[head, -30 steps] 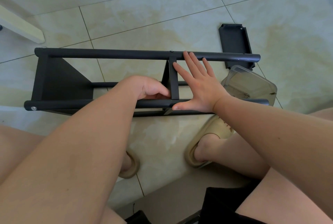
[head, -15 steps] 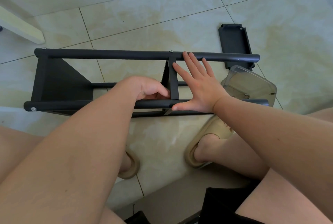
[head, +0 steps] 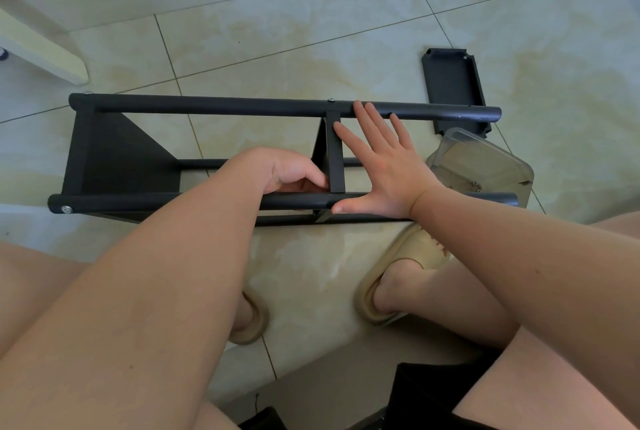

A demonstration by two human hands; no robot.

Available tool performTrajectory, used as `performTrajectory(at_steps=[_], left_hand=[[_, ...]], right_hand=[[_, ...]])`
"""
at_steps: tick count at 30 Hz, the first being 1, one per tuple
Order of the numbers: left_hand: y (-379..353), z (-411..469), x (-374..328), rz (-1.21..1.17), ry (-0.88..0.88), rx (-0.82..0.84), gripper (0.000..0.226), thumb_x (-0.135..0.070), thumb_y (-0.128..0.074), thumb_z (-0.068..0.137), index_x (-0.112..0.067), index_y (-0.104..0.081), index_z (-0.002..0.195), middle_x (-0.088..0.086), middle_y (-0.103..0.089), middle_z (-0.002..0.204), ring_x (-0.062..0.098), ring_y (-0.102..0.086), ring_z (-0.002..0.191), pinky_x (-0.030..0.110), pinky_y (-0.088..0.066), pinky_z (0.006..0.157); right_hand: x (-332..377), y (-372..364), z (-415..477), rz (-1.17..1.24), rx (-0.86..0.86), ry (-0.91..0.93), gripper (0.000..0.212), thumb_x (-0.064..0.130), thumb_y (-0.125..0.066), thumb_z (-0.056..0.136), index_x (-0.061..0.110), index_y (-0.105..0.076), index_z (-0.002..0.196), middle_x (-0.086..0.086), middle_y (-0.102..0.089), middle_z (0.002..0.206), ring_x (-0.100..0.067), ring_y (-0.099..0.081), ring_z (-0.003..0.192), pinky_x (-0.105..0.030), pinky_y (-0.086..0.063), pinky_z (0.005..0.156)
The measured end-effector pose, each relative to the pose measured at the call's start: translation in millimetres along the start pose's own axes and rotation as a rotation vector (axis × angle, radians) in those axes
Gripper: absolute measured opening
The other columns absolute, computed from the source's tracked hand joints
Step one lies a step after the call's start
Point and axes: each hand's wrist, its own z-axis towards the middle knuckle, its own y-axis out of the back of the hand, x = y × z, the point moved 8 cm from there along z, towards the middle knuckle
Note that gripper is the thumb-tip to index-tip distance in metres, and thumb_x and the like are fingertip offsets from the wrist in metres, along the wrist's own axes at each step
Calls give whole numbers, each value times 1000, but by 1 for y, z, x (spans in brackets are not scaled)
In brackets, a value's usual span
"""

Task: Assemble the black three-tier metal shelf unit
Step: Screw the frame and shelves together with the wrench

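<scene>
Shelf unit: the black three-tier metal shelf frame (head: pixel 207 106) lies on its side on the glossy beige tiled floor (head: pixel 311 14), running from 9 o'clock to 3 o'clock across the middle of the view.
Poles: the far round pole and the near round black pole (head: pixel 138 203) run parallel; a silver screw head (head: pixel 67 210) shows in the near pole's 9 o'clock end.
Panels: one flat black end panel (head: pixel 114 156) sits between the poles at the 9 o'clock end; a second black middle panel (head: pixel 335 159) stands edge-on near the centre.
Left hand: the left hand (head: pixel 287 170) reaches between the poles, at 9 o'clock of the middle panel and right against it. Its fingers are curled under; whether they hold anything cannot be told.
Right hand: the right hand (head: pixel 388 173) lies flat across the frame at 3 o'clock of the middle panel, fingers (head: pixel 362 114) straight and spread, tips on the far pole, thumb on the near pole, gripping nothing.
Loose part: a black rectangular metal shelf tray (head: pixel 450 80) lies on the floor at 1 o'clock, beyond the far pole.
Container: a clear plastic box (head: pixel 485 159) is at 3 o'clock, by the pole ends.
Feet: two beige foam slippers (head: pixel 415 249) rest on the floor at 6 o'clock of the frame.
</scene>
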Motion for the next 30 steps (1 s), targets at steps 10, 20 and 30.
performTrajectory(at_steps=[10,20,30], left_hand=[[-1,0,-2,87,7,-15,35,-22,-63,91,-2,-69,120,12,-73,105,23,-62,95,38,-46,100],[-2,-1,-2,-3,-28,37,25,-11,-57,92,-8,-74,110,12,-71,114,22,-62,99,39,-43,107],[-3,2,-2,70,-15,21,19,-17,-59,93,-8,-72,104,3,-73,82,21,-63,79,32,-47,85]], right_hand=[[0,0,0,-2,-3,-2,124,98,-33,67,22,-12,163,-17,4,169,-32,7,156,-57,1,124],[0,0,0,-1,-6,-1,124,99,-32,68,22,-11,163,-16,4,169,-32,6,156,-57,0,124],[0,1,0,6,-11,-1,124,97,-34,68,21,-13,163,-17,3,169,-32,6,156,-56,1,125]])
